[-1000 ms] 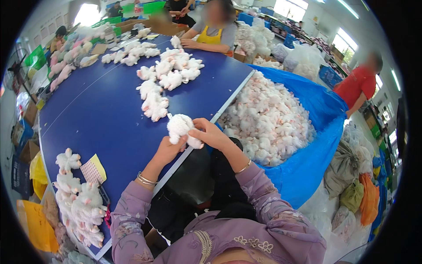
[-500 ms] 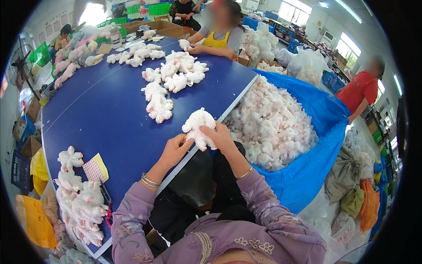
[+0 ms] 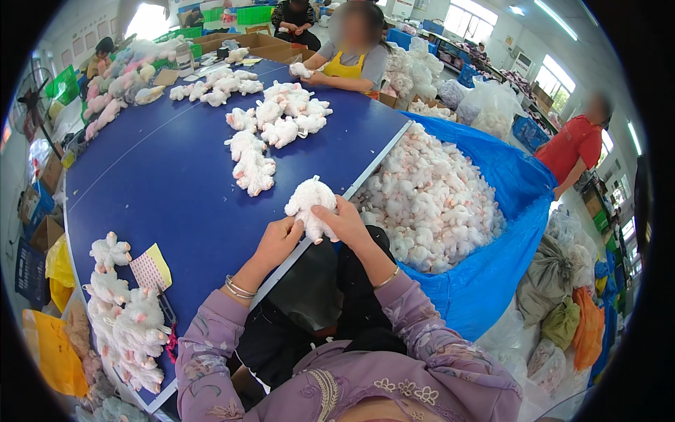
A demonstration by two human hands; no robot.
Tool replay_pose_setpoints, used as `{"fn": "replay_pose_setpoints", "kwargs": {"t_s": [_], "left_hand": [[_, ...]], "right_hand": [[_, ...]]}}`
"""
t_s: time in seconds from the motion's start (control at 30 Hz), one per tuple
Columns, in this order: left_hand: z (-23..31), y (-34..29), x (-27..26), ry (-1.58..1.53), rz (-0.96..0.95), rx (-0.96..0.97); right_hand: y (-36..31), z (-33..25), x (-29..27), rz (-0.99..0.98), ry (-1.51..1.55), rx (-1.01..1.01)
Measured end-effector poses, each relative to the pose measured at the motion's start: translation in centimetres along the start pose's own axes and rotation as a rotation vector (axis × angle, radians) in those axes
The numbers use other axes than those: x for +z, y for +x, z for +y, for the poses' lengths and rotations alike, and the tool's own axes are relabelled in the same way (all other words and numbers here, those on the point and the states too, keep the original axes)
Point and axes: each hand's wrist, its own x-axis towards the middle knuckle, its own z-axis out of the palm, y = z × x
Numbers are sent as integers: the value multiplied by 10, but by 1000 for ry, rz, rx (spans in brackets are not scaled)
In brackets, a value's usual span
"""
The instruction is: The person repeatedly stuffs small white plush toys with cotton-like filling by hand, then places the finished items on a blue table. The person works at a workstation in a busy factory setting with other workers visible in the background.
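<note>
Both hands grip one white plush toy (image 3: 310, 207) over the near edge of the blue table (image 3: 162, 183): the left hand (image 3: 280, 240) pinches its lower side, the right hand (image 3: 346, 224) wraps it from the right (fingers closed on the fluff). Just right of the table, a blue bag (image 3: 513, 211) brims with similar toys. More lie in a row (image 3: 126, 316) at the table's near left, beside a yellow card (image 3: 151, 267), and in a cluster (image 3: 271, 130) farther up.

lilac floral sleeves (image 3: 429, 330), thin bangles (image 3: 239, 287) on both wrists.
</note>
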Motion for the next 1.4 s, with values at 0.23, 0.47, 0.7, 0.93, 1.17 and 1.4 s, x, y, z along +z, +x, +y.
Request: {"fn": "replay_pose_setpoints", "kwargs": {"t_s": [0.23, 0.47, 0.7, 0.93, 1.17, 1.4], "left_hand": [[-11, 2, 0, -136, 20, -75], [5, 6, -6, -466, 73, -127], [4, 6, -8, -473, 52, -41], [-3, 6, -9, -531, 38, -110], [12, 3, -6, -460, 143, -130], [11, 2, -2, -493, 40, -121]], "right_hand": [[12, -9, -8, 135, -199, -84], [31, -18, -12, -8, 218, -141], [36, -46, -18, -132, 349, -122], [23, -28, -19, -298, 60, 54], [18, -37, -49, -158, -153, -153], [95, -60, -99, -170, 786, -304]]}}
